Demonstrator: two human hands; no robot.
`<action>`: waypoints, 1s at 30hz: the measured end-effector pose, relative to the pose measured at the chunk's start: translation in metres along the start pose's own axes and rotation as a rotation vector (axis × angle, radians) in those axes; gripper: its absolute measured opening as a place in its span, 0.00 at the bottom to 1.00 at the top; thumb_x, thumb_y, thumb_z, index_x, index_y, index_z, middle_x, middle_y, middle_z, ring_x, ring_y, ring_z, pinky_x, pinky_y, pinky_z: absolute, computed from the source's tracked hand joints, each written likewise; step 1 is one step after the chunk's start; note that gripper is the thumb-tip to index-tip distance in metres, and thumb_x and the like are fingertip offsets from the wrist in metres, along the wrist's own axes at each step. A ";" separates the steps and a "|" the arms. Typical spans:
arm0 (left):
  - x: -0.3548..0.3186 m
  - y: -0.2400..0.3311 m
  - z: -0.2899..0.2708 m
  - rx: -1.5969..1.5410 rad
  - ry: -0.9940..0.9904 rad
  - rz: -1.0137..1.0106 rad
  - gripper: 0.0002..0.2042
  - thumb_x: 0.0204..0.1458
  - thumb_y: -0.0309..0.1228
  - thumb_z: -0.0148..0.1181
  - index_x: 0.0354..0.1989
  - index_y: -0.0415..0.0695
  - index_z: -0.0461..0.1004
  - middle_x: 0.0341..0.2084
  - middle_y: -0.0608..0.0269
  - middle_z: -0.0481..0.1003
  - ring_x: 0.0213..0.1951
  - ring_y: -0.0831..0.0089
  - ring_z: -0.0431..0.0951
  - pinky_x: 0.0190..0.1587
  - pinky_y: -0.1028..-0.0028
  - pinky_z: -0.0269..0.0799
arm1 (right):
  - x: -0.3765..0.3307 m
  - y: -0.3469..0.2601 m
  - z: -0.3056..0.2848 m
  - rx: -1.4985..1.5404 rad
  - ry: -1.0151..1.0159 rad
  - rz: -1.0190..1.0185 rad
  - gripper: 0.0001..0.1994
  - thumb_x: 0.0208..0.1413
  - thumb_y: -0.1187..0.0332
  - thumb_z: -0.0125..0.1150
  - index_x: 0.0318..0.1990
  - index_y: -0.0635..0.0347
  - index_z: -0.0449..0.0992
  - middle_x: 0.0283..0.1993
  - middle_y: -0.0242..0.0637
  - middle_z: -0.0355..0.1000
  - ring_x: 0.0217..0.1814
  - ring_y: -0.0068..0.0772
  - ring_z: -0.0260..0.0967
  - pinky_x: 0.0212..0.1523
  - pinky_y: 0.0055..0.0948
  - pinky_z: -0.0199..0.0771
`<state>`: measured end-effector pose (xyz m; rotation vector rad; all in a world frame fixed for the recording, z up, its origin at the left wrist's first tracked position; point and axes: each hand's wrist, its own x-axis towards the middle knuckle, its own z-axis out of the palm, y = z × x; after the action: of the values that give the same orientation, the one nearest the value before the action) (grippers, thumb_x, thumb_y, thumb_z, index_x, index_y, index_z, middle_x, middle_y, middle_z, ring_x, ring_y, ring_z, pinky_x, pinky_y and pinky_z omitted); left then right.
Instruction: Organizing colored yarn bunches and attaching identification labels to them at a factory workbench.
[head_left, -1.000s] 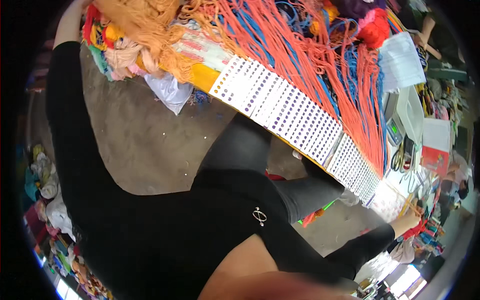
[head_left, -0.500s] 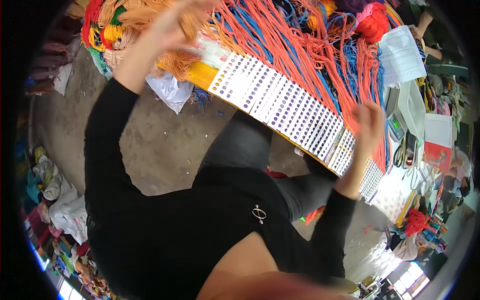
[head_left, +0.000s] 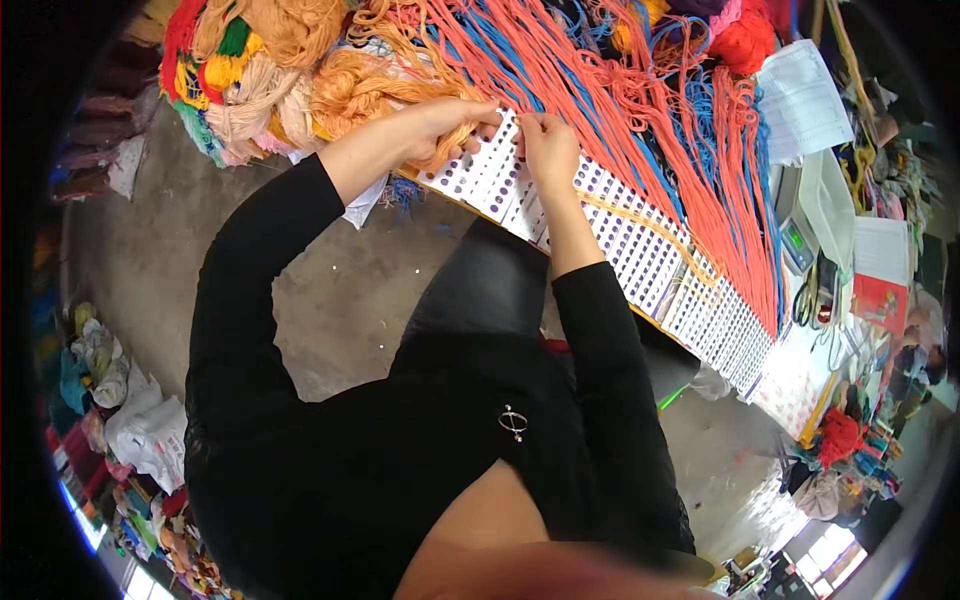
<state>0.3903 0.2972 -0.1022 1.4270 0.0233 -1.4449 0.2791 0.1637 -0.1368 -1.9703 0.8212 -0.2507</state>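
Yarn skein (head_left: 350, 92), left: light orange. Strands (head_left: 600, 115), far side: coral mixed with blue. Cards (head_left: 630, 252): white, rows of dark dots, purplish toward left. Sleeves (head_left: 262, 235): black.

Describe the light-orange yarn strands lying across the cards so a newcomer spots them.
Find the long diagonal row of white dotted cards. Just right of the right hand, light-orange yarn strands trail across them. Their paler, yellower orange sets them apart from the neighbouring coral strands.

Left hand (head_left: 445, 125) over perforated cards (head_left: 632, 257), gripping orange yarn (head_left: 453, 141); right hand (head_left: 551, 152) over cards. Coral yarn (head_left: 590, 110) beyond cards, digital scale (head_left: 796, 240) right of them.
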 end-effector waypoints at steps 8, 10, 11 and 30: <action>0.041 0.003 0.005 0.458 0.070 0.326 0.05 0.48 0.29 0.53 0.26 0.44 0.75 0.14 0.73 0.71 0.10 0.89 0.61 0.11 0.84 0.50 | 0.008 0.003 0.005 0.059 -0.009 0.117 0.13 0.44 0.57 0.57 0.27 0.55 0.79 0.22 0.36 0.74 0.27 0.37 0.73 0.32 0.31 0.70; 0.044 0.001 0.003 0.498 0.098 0.331 0.07 0.49 0.30 0.52 0.24 0.43 0.75 0.12 0.72 0.70 0.11 0.88 0.62 0.12 0.83 0.50 | 0.015 0.005 0.005 0.142 -0.088 0.143 0.13 0.44 0.56 0.57 0.28 0.55 0.78 0.22 0.36 0.74 0.28 0.37 0.73 0.33 0.32 0.70; 0.044 0.001 0.005 0.551 0.140 0.328 0.08 0.50 0.31 0.52 0.24 0.42 0.75 0.13 0.72 0.70 0.11 0.87 0.63 0.11 0.83 0.51 | 0.017 0.006 0.004 0.225 -0.164 0.167 0.13 0.44 0.56 0.57 0.29 0.55 0.78 0.23 0.35 0.75 0.29 0.37 0.73 0.34 0.32 0.70; 0.022 0.007 0.012 0.649 -0.091 0.212 0.07 0.54 0.33 0.51 0.36 0.46 0.72 0.14 0.71 0.69 0.12 0.87 0.62 0.12 0.84 0.54 | -0.023 0.004 0.014 0.015 0.247 -0.243 0.09 0.58 0.62 0.49 0.41 0.55 0.66 0.32 0.41 0.73 0.32 0.45 0.71 0.32 0.40 0.67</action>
<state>0.3921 0.2726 -0.1103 1.8057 -0.6892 -1.3957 0.2666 0.1870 -0.1436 -2.0508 0.7293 -0.6521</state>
